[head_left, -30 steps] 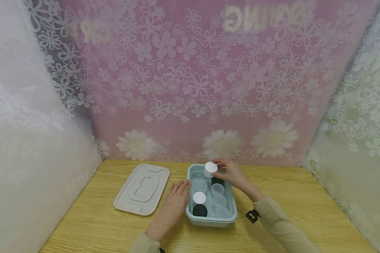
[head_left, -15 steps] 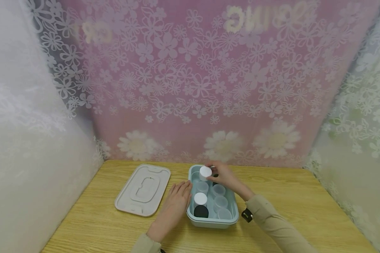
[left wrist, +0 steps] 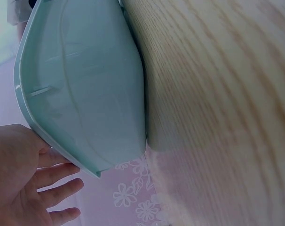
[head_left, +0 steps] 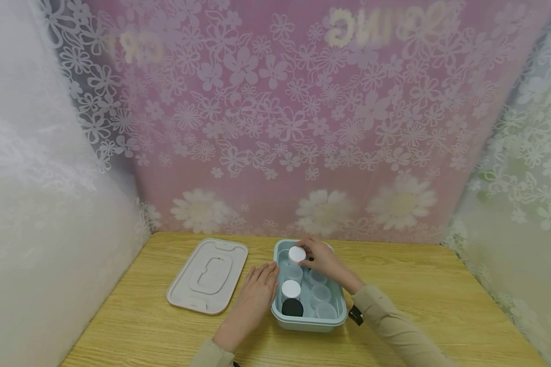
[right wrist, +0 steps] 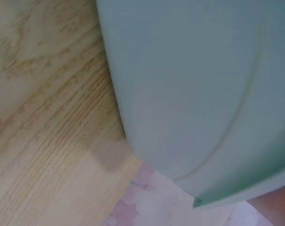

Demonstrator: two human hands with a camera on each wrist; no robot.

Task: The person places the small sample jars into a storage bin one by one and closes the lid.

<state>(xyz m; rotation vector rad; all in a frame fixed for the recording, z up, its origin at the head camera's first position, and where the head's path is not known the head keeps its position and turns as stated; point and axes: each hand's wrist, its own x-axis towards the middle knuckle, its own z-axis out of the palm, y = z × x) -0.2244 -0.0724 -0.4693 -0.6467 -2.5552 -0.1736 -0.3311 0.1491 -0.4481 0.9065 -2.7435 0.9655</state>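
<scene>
A pale teal box [head_left: 308,322] stands on the wooden table [head_left: 418,295] and holds several small jars. My right hand [head_left: 319,260] grips a white-lidded jar [head_left: 296,254] low in the box's far left corner. Nearer me stand another white-lidded jar [head_left: 291,289], a black-lidded jar [head_left: 292,307] and clear lidless jars [head_left: 320,294]. My left hand [head_left: 257,288] lies flat on the table with straight fingers against the box's left wall. The left wrist view shows the box wall [left wrist: 81,89] and the left hand's fingers [left wrist: 48,188]. In the right wrist view there is only the box wall [right wrist: 189,84] and the table.
The box's grey-white lid [head_left: 207,275] lies flat on the table left of the box. A pink flowered backdrop [head_left: 280,127] rises behind the table, with pale curtains on both sides. Bare wood extends right of the box.
My right hand has lowered the white-lidded jar from above the far rim down into the box's far left corner. The left hand has stayed put.
</scene>
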